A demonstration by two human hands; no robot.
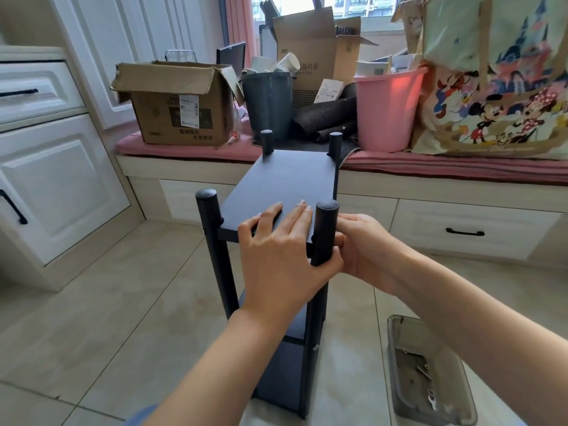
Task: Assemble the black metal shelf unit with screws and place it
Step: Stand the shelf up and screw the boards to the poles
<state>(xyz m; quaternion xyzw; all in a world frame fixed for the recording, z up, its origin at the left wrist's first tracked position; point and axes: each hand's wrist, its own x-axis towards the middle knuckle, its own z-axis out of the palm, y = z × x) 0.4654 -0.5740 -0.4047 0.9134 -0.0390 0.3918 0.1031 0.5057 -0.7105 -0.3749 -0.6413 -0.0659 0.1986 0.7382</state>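
Note:
The black metal shelf unit (285, 186) stands upright on the tiled floor, with four round posts and lower shelves below. My left hand (282, 256) lies on the near edge of the top shelf, fingers flat on the board and thumb curled round the near right post (324, 229). My right hand (362, 244) is at the right side of that same post, just under the top shelf, its fingers bunched against the post. What those fingertips pinch is hidden behind the post.
A grey plastic tray (430, 373) with screws and a small wrench sits on the floor at the lower right. Behind the shelf runs a window bench (190, 149) loaded with cardboard boxes, a grey bin (270, 103), a pink bucket (387, 109) and a cartoon bag. White cabinets stand at left.

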